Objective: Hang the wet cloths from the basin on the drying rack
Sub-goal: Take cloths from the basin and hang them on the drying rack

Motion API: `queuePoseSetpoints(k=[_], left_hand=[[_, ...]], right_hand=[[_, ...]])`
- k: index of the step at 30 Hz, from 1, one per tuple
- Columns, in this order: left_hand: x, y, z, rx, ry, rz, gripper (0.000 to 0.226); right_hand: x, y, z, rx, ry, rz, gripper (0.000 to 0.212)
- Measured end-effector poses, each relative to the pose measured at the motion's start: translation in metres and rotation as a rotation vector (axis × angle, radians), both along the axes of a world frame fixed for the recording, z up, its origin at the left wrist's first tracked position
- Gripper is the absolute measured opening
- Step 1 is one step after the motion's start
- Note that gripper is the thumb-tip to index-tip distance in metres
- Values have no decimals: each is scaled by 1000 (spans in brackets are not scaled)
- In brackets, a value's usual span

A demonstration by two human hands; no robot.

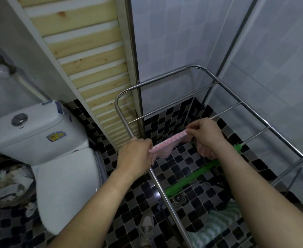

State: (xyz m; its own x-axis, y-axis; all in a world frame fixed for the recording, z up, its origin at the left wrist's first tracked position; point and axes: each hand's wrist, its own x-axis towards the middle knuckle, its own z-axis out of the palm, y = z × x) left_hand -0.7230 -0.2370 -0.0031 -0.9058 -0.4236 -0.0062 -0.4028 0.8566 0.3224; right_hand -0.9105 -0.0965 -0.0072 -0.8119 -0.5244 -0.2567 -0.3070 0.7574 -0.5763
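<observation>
A pink cloth (166,144) is stretched between my two hands over the steel drying rack (118,102). My left hand (134,154) grips its left end beside the rack's left side rail. My right hand (206,133) pinches its right end above the middle of the rack. The cloth sags below my hands and part of it is hidden behind my right hand. A green-and-white striped cloth (217,228) hangs on a near bar at the lower right. The basin is not in view.
A white toilet (64,185) with its tank (34,133) stands left of the rack. A full waste bin (9,185) sits at the far left. A green-handled tool (195,178) lies under the rack above a floor drain (178,198). Tiled walls close in behind and right.
</observation>
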Motion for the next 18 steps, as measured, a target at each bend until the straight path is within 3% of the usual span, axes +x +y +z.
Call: queuePoseSetpoints(k=[7,10,12,15,18], left_hand=[[-2,6,5,30,-56,87,14],[2,8,12,77,5,97,20],[4,11,26,288,98,113,18],[4,23,53,946,257,163,25],[2,30,72,1328,272,98,48]], right_hand=[[13,-4,18,84,117,6,20],[17,6,55,-41,69,-12,17],[24,16,86,-212,-57,-49,16],[39,28,120,-500,-403,-46,14],[51,31,130,-745,-736,25,20]])
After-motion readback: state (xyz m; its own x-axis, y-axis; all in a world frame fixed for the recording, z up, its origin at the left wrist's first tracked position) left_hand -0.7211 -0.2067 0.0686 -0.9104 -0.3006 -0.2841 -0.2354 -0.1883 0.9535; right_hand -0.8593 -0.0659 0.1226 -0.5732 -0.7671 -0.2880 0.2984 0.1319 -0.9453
